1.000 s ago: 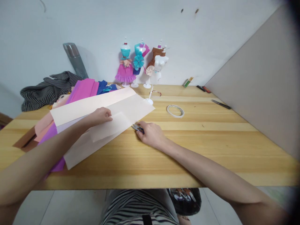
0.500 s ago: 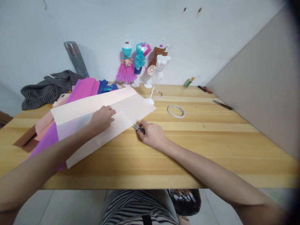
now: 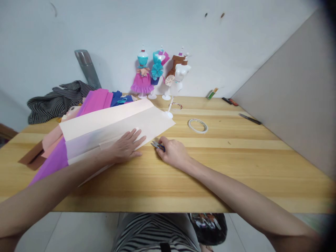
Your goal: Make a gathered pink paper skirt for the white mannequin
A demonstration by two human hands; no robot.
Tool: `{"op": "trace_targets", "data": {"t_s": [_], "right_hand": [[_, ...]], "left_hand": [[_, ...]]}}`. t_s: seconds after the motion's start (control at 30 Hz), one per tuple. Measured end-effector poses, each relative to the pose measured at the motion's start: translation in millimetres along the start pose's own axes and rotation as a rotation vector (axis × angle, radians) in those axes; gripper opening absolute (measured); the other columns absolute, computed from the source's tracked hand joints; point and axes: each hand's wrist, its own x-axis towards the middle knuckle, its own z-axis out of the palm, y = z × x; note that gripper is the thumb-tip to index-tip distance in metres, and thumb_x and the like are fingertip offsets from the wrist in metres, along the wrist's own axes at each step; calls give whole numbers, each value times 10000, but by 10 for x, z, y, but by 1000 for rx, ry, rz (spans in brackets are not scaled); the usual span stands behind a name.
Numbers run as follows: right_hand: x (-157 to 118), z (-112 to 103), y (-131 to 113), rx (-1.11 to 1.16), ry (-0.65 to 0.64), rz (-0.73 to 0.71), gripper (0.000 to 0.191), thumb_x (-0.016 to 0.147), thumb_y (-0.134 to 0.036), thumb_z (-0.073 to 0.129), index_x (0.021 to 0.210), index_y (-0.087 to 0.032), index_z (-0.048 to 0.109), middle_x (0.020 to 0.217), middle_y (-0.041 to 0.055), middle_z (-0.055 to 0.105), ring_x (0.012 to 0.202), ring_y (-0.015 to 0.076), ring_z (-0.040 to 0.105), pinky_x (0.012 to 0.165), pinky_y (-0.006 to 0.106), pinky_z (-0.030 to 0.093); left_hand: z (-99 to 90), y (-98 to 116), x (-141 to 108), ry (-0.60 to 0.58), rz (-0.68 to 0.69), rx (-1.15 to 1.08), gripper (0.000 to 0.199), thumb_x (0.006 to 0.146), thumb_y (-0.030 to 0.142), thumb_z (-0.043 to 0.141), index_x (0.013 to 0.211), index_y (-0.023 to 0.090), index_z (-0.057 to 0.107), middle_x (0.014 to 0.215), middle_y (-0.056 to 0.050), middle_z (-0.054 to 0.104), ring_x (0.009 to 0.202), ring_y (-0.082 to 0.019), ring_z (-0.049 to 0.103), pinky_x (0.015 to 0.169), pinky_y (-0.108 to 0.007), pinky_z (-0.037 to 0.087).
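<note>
A large pale peach sheet of crepe paper (image 3: 126, 112) lies slanting across the table, with a fold running along its length. My left hand (image 3: 128, 145) rests flat on its near edge, fingers spread. Just right of the sheet, my right hand (image 3: 173, 152) is closed around small thread snips (image 3: 159, 145), whose blades point left toward the paper and stand apart from it. Under the sheet's left end show purple paper (image 3: 52, 162) and brown paper (image 3: 31, 155).
Several small dress-form mannequins (image 3: 142, 82) stand by the wall. A roll of white tape (image 3: 197, 126) lies right of the paper, and a dark-handled cutting tool (image 3: 250, 119) farther right. A striped cloth (image 3: 57, 101) is heaped at the left. Below the table sits a black bag (image 3: 210, 227).
My left hand has moved right and nearer to me, and its fingers have spread out flat. The paper's near flap now lies folded back under it. My right hand has barely moved.
</note>
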Motion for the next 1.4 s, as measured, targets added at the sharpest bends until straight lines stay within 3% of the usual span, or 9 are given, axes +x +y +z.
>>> {"op": "trace_targets", "data": {"t_s": [0.1,0.33,0.6,0.8,1.03,1.23,1.4], "right_hand": [[0,-5,-2,10,5,-13,238,845,-323,480,1024,-190,565,843,77,724,746,232,663,557,279,307],[-8,-22,11,19,21,-2,227,848,-324,484,1021,-199,563,846,75,725,732,227,661,559,278,304],[-23,-20,18,24,23,-2,228,848,-324,482,1021,-197,560,845,67,725,745,230,670,554,273,310],[-16,-7,41,27,30,-8,238,850,-313,481,1043,-200,563,854,71,725,744,224,665,565,275,320],[-18,-2,39,26,25,-6,257,849,-315,483,1063,-196,562,865,72,725,751,222,662,576,276,328],[-21,11,11,38,24,6,264,855,-328,485,1077,-207,559,889,65,728,770,222,668,588,277,341],[19,34,-34,17,26,-12,267,855,-334,476,1080,-217,558,874,63,728,771,235,674,580,279,344]], "left_hand": [[-20,3,-9,3,-2,-1,699,919,579,263,1448,125,321,1521,-248,216,1408,-397,182,1082,-545,243],[-116,-7,106,133,-19,-4,632,946,522,226,1446,146,318,1513,-195,285,1392,-344,255,1077,-510,265],[72,-53,155,58,-38,69,662,926,560,276,1458,168,305,1523,-208,249,1387,-401,236,1052,-556,269],[-36,-21,188,92,-64,59,628,943,531,241,1459,180,305,1525,-177,270,1381,-383,257,1050,-535,289],[-2,12,204,48,-78,34,618,932,524,304,1456,198,322,1533,-157,262,1385,-417,222,1056,-579,263],[-156,8,212,105,-236,-119,544,980,372,141,1461,157,277,1545,-116,251,1425,-290,201,1094,-522,265],[-104,108,240,163,-448,-13,549,972,360,234,1422,59,324,1508,-182,309,1404,-306,259,1080,-515,300]]}}
